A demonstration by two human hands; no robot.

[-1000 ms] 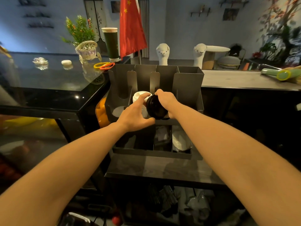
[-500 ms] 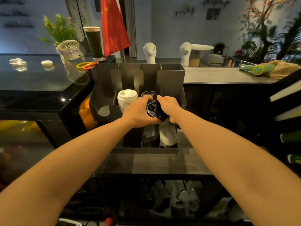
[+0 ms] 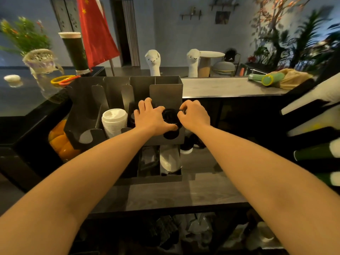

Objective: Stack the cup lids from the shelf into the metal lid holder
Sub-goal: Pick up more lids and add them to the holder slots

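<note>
Shifted rightward, my left hand and right hand grip the black lids between curled fingers at the end slot of the metal lid holder; my palms hide their underside.

Legible markings: no words, numbers or brand names can be read. The only sign is a set of yellow stars on the red flag standing behind the desk. The white cup lids in the metal lid holder carry raised moulding too faint to read. The black cup lids are too dark to show any mark. The framed picture on the far wall is blurred.
</note>
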